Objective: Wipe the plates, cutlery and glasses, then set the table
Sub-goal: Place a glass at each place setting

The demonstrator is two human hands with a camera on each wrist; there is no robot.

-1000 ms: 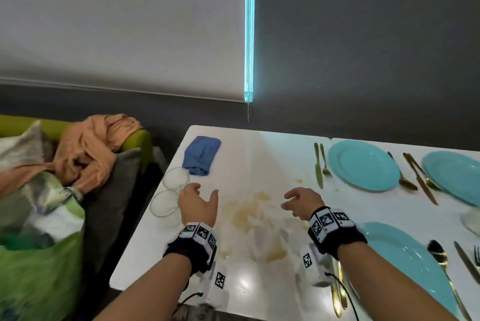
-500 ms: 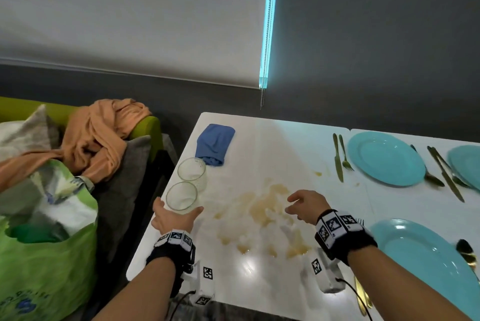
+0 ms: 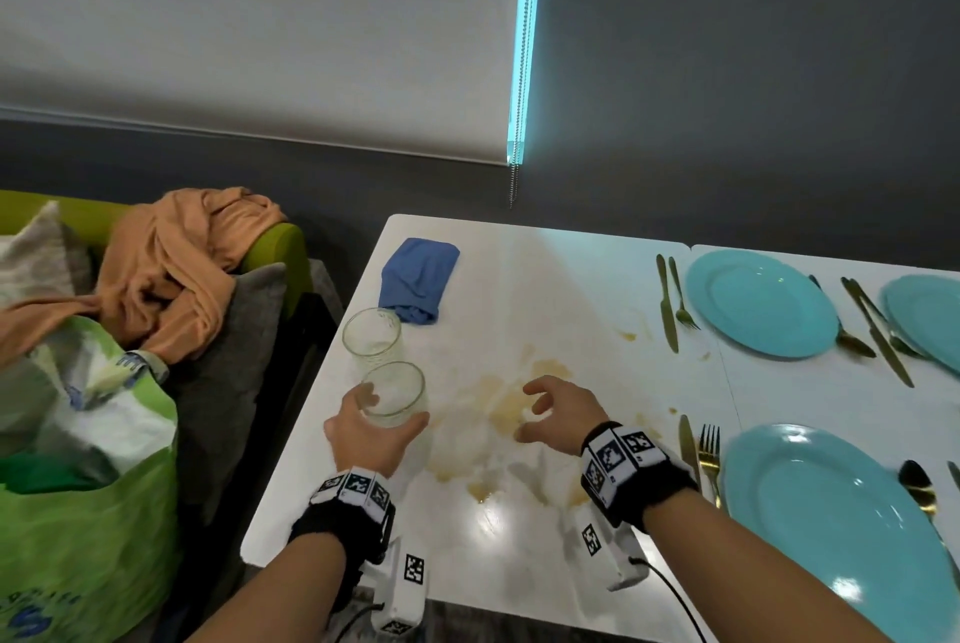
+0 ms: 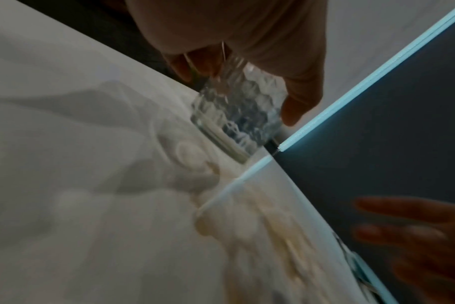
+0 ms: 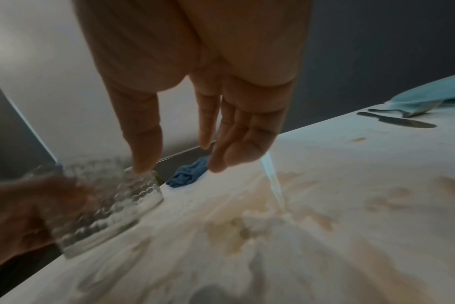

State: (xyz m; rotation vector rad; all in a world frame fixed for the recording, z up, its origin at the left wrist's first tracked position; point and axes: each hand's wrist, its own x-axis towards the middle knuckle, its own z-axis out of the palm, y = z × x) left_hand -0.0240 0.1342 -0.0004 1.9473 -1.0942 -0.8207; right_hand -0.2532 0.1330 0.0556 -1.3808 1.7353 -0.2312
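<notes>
Left hand (image 3: 370, 439) hides the glass (image 3: 393, 395) base; wrist views blurred.

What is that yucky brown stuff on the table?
A brownish spill is smeared over the white table, between the left hand gripping a glass and the empty right hand. Smaller splashes lie beside the far knife. The blue cloth lies unused.

The white table (image 3: 545, 273) carried a folded blue cloth (image 3: 418, 279) near its far left corner, with a glass (image 3: 372, 340) just in front of it. Brown stains (image 3: 506, 408) spread over the middle. To the right lay three teal plates (image 3: 761, 302) (image 3: 836, 523) (image 3: 927, 317), each with gold cutlery alongside: a knife (image 3: 666, 302) and fork (image 3: 681, 296) left of the far plate, a knife (image 3: 690, 450) and fork (image 3: 709, 458) left of the near one.
</notes>
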